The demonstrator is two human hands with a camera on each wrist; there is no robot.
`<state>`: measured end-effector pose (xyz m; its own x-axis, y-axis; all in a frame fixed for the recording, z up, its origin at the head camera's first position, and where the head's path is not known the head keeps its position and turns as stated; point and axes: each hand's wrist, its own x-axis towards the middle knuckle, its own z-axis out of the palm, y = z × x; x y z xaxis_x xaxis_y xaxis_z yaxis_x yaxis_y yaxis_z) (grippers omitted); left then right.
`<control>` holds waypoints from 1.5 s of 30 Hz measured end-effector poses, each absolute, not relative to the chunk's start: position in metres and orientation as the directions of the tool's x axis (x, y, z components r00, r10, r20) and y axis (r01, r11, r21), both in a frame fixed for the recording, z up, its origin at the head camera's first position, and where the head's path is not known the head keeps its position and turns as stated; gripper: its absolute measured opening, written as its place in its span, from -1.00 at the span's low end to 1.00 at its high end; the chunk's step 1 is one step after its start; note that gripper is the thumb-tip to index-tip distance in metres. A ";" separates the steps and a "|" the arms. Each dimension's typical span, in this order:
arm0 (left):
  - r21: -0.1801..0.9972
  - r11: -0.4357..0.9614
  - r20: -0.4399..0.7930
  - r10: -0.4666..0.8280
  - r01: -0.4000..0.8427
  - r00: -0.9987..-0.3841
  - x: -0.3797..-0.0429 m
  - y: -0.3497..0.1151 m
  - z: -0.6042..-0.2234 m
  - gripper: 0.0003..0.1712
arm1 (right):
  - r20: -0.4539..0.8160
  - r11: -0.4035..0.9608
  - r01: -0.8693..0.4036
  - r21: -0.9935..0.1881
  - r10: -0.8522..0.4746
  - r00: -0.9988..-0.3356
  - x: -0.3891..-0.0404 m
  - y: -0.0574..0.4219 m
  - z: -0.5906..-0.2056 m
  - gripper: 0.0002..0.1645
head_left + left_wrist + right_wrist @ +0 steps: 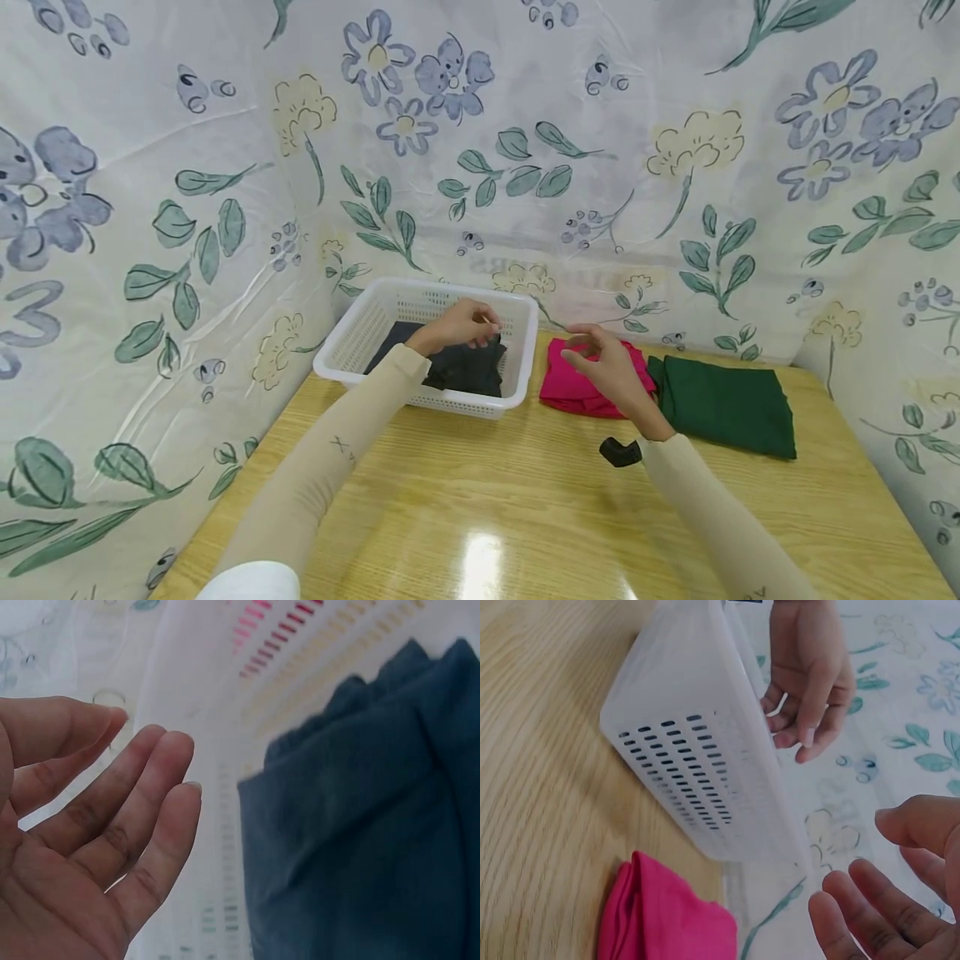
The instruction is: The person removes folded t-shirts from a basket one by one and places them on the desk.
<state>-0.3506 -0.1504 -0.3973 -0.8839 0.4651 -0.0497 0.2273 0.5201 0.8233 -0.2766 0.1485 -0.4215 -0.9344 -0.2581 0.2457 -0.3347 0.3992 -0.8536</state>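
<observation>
My left hand (pixel 461 325) hovers above a white plastic basket (pixel 528 350) with its fingers loosely bent and nothing between them. Inside the basket lies a dark folded cloth (pixel 468 371); in the left wrist view that folded cloth (pixel 360 825) looks blue-grey, apart from the fingertips. Over a folded pink cloth (pixel 558 383) on the table hangs my right hand (pixel 611 371), its fingers relaxed and holding nothing. The right wrist view shows the right hand (pixel 907 900) beyond the basket's slotted side (pixel 682 772), with a gap between them.
A folded dark green cloth (pixel 727 404) lies right of the pink one on the wooden table (pixel 465 483). Close to my right wrist is a small black object (pixel 620 452). Floral-patterned sheeting (pixel 562 208) rises behind the table and along both sides.
</observation>
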 end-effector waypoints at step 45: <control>0.774 0.633 -0.148 0.224 0.028 -0.963 -0.356 -0.262 -0.398 -0.64 | 0.048 0.370 -0.224 -0.901 -0.428 -0.902 -0.288 0.034 -0.409 -0.52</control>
<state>-0.3558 -0.2622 -0.3976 -0.9632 0.2242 -0.1484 0.0282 0.6330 0.7737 -0.2880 0.0344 -0.4087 -0.9024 -0.4283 0.0484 -0.2241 0.3703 -0.9015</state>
